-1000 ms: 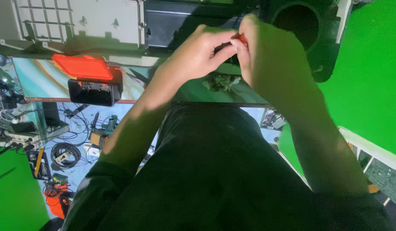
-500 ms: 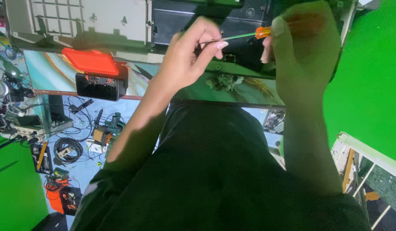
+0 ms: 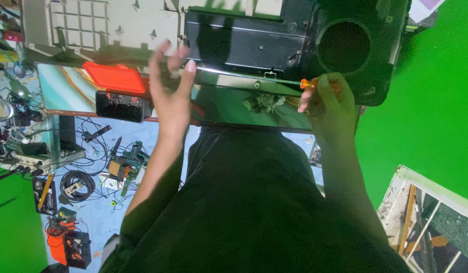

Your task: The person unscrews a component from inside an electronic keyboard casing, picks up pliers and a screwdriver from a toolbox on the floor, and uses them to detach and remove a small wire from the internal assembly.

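Observation:
My right hand (image 3: 329,105) grips the orange handle of a screwdriver (image 3: 274,79), whose thin shaft runs left across the front edge of a black metal device casing (image 3: 254,43) with a round hole (image 3: 343,46). My left hand (image 3: 170,93) hovers with fingers spread beside the shaft's tip, holding nothing. A grey plastic panel (image 3: 102,28) lies left of the casing on the table (image 3: 67,91).
An orange lid (image 3: 115,78) and a black phone (image 3: 120,106) lie at the table's edge. Below on the blue floor are cables, tools (image 3: 74,182) and an orange toolbox (image 3: 67,245). A green backdrop (image 3: 426,101) fills the right; a frame with a circuit board (image 3: 436,222) leans at bottom right.
My hands have drawn apart: the left let go of the screwdriver shaft and opened, moving left. The right hand has lowered and shifted right with the screwdriver.

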